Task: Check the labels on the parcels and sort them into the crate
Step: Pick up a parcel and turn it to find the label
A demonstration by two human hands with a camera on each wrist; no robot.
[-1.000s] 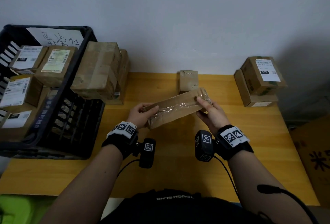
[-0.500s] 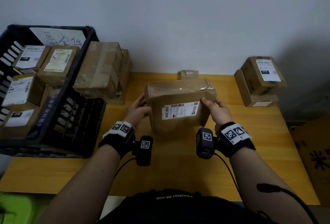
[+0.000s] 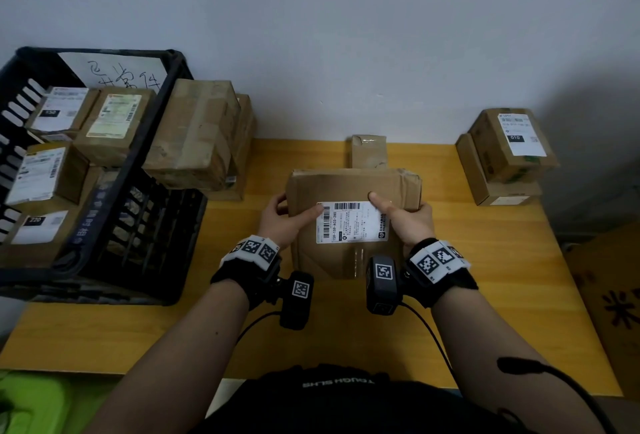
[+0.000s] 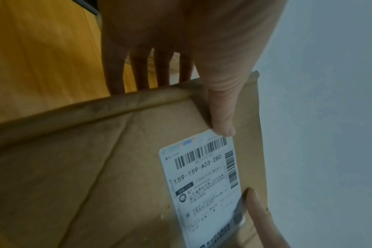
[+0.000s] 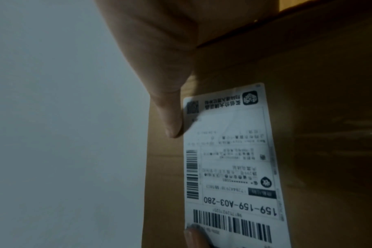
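I hold a flat brown cardboard parcel (image 3: 349,188) above the middle of the table, its broad face turned up toward me. A white shipping label (image 3: 351,222) reading 159-159-A03-280 shows on that face, and also in the wrist views as the label (image 4: 204,189) and the label (image 5: 229,164). My left hand (image 3: 287,217) grips the parcel's left edge, thumb on the label's corner, fingers behind. My right hand (image 3: 403,214) grips the right edge the same way. The black plastic crate (image 3: 114,212) stands at the left and holds several labelled parcels.
A tall taped box (image 3: 197,132) leans between the crate and the wall. A small box (image 3: 369,151) stands behind the held parcel. Two stacked boxes (image 3: 505,156) sit at the table's far right. The yellow table (image 3: 519,295) ends at a wall behind.
The parcel has been turned from edge-on to label face up, tilting toward me. Both thumbs now lie on the labelled face, and the hands have come slightly nearer.
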